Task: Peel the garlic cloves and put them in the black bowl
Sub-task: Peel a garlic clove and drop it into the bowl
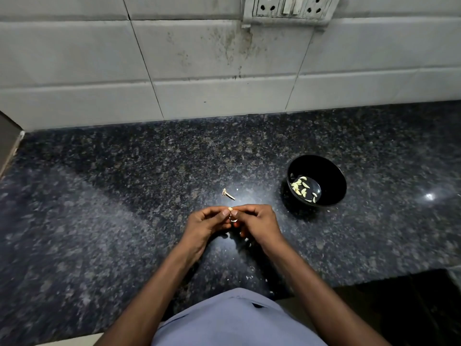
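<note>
We pinch one clove (231, 213) between left hand (207, 222) and right hand (257, 221) — stripping skin — bowl (335, 176) right, within reach.

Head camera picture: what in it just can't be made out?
- Garlic clove: mostly hidden by the fingertips of the left hand and right hand; how far it is peeled is unclear.
- Peeled cloves in the black bowl: too small to count.
- Wall socket: cut off by the top edge.
</note>
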